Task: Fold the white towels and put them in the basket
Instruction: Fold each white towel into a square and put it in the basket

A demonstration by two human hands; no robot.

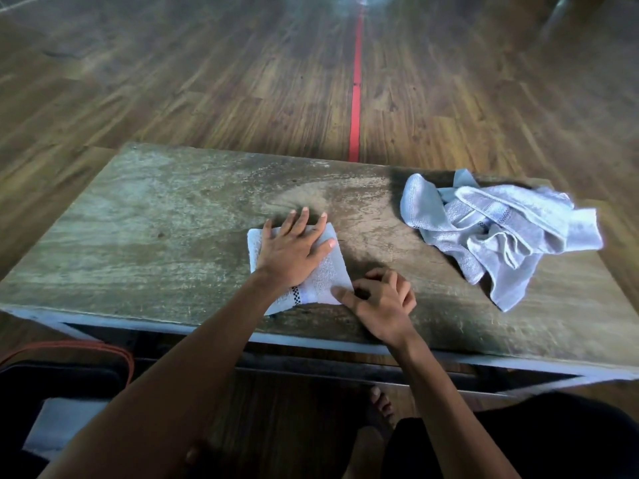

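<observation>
Folded towel (pixel 328 271): white, down to a small rectangle, it sat flat on the table (pixel 155 219) close to the near edge, about mid-width. A little black checked band (pixel 295 291) showed at its near end.
Left hand (pixel 294 250): flat on top of that towel, fingers straight and spread, palm pressing down and fingertips reaching past the far edge onto the wood.
Right hand (pixel 383 302): right at the towel's near right corner, thumb (pixel 340 292) laid on the cloth and the other fingers curled in. Whether it pinched the edge or only touched it could not be made out.
Loose towels (pixel 501 233): a crumpled white heap lay on the right end of the table, well apart from both hands, one end trailing toward the near edge.
Table: worn, scuffed wood on a metal frame.
Floor (pixel 207 81): wood planks, with a red line (pixel 356 98) running away from the table's far edge.
Lower left: a dark thing with an orange rim (pixel 114 350) sat below the table edge, too shadowed to identify.
Below the table: a bare foot (pixel 380 402) rested on the floor.
</observation>
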